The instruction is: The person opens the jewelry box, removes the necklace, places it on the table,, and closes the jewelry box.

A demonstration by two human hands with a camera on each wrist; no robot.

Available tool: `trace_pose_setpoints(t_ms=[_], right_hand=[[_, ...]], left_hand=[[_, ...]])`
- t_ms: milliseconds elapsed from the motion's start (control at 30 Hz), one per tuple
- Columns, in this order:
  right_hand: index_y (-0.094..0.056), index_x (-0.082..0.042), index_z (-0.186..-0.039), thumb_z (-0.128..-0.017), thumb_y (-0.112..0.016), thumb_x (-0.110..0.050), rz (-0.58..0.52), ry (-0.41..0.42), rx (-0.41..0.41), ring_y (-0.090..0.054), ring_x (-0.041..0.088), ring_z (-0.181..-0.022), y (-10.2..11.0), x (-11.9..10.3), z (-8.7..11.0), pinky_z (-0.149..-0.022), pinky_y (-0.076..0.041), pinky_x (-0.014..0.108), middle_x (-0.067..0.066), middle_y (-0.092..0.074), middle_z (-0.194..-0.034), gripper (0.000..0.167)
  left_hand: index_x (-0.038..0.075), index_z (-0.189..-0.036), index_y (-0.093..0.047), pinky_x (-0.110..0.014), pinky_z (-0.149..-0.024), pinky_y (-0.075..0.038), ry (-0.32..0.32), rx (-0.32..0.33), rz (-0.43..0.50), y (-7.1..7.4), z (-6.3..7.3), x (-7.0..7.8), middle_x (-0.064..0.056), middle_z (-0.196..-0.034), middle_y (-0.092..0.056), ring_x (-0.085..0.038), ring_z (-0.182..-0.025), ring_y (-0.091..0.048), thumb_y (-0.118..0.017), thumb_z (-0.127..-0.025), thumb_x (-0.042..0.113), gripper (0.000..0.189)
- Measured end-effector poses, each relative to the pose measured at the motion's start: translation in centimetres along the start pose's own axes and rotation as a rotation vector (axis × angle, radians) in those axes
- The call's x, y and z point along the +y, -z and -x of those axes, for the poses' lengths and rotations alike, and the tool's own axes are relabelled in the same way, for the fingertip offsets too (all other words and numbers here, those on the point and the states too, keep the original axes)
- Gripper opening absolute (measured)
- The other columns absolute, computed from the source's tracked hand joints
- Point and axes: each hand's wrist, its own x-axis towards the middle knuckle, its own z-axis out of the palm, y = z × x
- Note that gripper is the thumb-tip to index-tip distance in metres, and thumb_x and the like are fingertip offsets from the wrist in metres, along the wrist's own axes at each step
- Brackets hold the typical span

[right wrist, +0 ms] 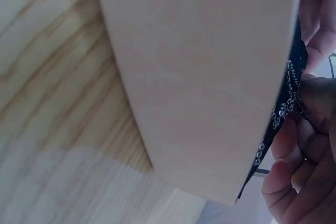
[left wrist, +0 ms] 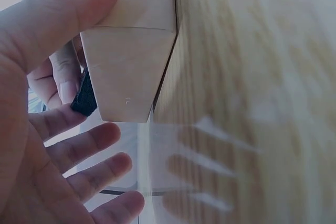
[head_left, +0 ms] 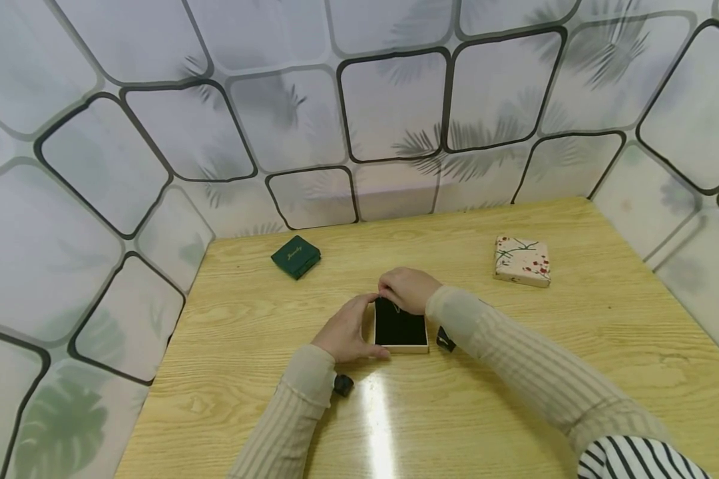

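Observation:
A shallow pale jewelry box (head_left: 401, 348) lies on the table, with a black pad (head_left: 398, 329) inside. My left hand (head_left: 347, 330) holds the box from its left side, thumb along the near edge and index finger at the far left corner. Its other three fingers (left wrist: 100, 171) stretch out past the wall. Over the far end, my right hand (head_left: 412, 289) pinches a thin silver chain (right wrist: 283, 108), which drapes across the pad's edge. A corner of the pad (left wrist: 85, 98) sticks out beyond the box wall by the fingertips.
At the back left lies a dark green box (head_left: 296, 256) with gold lettering. A cream box lid (head_left: 522, 261) with a red floral print sits at the back right. Patterned curtain (head_left: 395, 106) borders the table's far side and both flanks.

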Motion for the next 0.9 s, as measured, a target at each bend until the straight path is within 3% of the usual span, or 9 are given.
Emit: trace_pose_setpoints(t_ms=[233, 667, 900], right_hand=[[-0.065, -0.015, -0.095, -0.101, -0.053, -0.023, -0.08, -0.057, -0.039, -0.052, 0.008, -0.063, 0.4, 0.04, -0.32, -0.067, -0.048, 0.029, -0.008, -0.057, -0.077, 0.015], [-0.064, -0.016, -0.093, -0.1, -0.054, -0.022, -0.062, -0.091, -0.047, -0.053, 0.008, -0.064, 0.4, 0.24, -0.54, -0.067, -0.049, 0.03, -0.007, -0.059, -0.078, 0.014], [-0.063, -0.014, -0.095, -0.101, -0.051, -0.021, -0.073, -0.151, -0.058, -0.053, 0.01, -0.065, 0.52, 0.49, -0.3, -0.066, -0.048, 0.03, -0.006, -0.058, -0.078, 0.015]], left_hand=[[0.011, -0.15, -0.026, -0.037, -0.109, -0.034, 0.008, -0.007, -0.006, 0.09, -0.04, 0.12, -0.004, -0.151, -0.034, -0.02, -0.136, -0.035, -0.083, -0.067, 0.052, 0.109], [0.01, -0.151, -0.025, -0.038, -0.11, -0.033, 0.027, -0.017, 0.003, 0.08, 0.03, 0.2, -0.005, -0.153, -0.03, -0.021, -0.138, -0.033, -0.083, -0.068, 0.051, 0.109], [0.01, -0.151, -0.026, -0.038, -0.11, -0.033, 0.044, -0.023, -0.004, 0.01, -0.04, 0.06, -0.006, -0.153, -0.031, -0.022, -0.138, -0.033, -0.083, -0.068, 0.052, 0.109]])
